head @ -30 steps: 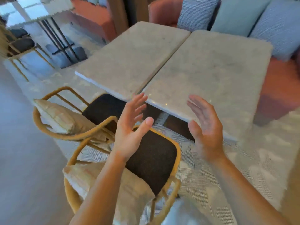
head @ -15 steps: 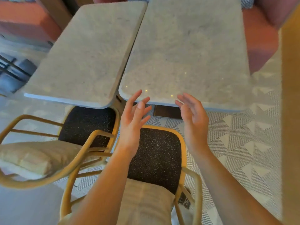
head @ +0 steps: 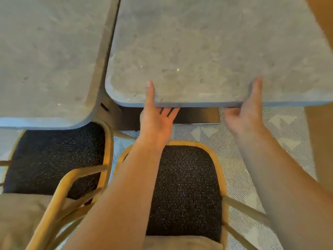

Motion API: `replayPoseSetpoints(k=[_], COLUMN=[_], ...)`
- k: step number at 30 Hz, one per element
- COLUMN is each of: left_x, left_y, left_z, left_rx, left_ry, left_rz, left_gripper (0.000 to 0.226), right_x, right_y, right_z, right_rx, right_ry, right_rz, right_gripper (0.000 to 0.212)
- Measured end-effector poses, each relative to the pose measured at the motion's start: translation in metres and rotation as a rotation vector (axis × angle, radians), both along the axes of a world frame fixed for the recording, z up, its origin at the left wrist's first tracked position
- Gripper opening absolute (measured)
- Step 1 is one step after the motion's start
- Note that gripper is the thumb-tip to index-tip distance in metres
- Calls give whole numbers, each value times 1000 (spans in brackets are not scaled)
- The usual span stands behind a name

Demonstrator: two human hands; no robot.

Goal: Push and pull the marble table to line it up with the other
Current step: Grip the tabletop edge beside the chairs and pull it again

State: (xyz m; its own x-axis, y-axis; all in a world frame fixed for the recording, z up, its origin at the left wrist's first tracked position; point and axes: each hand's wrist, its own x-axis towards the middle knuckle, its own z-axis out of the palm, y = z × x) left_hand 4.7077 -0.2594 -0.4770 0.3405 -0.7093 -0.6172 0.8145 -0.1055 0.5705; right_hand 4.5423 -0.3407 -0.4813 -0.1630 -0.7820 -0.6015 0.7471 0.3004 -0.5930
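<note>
Two grey marble tables stand side by side. The right marble table has its near edge further from me than the near edge of the left marble table, with a narrow gap between them. My left hand grips the right table's near edge, thumb on top and fingers underneath. My right hand grips the same edge further right, thumb on top and fingers hidden below the slab.
Directly below my arms stands a rattan chair with a dark speckled seat, and a second one sits to its left under the left table. The table's dark metal base rests on a patterned grey rug.
Both hands moved forward from hovering open above the chair and closed on the right table's near edge. The view came closer and tilted down over the tables.
</note>
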Motion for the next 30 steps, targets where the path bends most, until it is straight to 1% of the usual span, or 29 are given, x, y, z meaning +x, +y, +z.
replayPoseSetpoints(k=[2,3,4,6,7,9,12,20,26,28,30], left_x=[10,12,14,16,17,17,16,20,10,7,6], left_y=[-14,-19,-21,-20,-19,-16,-11,12,44,54,62], left_z=[-6,-9,-12,-17,-18,-19,-17,-17,-17,-18,-18], left_rx=[5,19,26,27,24,12,9,-31,-35,-40,-40], left_ry=[58,50,31,6,2,0,-5,-11,0,4,18], left_rz=[102,127,132,123,121,123,116,106,101,104,114], left_gripper=[53,53,48,32,30,34,31,22,20,21,28], right_x=[9,12,14,16,16,16,17,17,6,2,-1], right_y=[-4,-3,-4,-3,-3,-2,2,32,62,71,79], right_z=[-2,-2,-3,-4,-3,-2,0,-1,1,0,0], right_rx=[17,12,-4,-21,-24,-29,-41,-35,-9,0,9], right_ry=[9,14,14,3,-8,-12,-17,-47,-21,-24,-23], right_rz=[-34,-41,-51,-81,-93,-109,-110,-123,-105,-102,-93], right_gripper=[41,38,36,38,40,39,35,41,46,48,48])
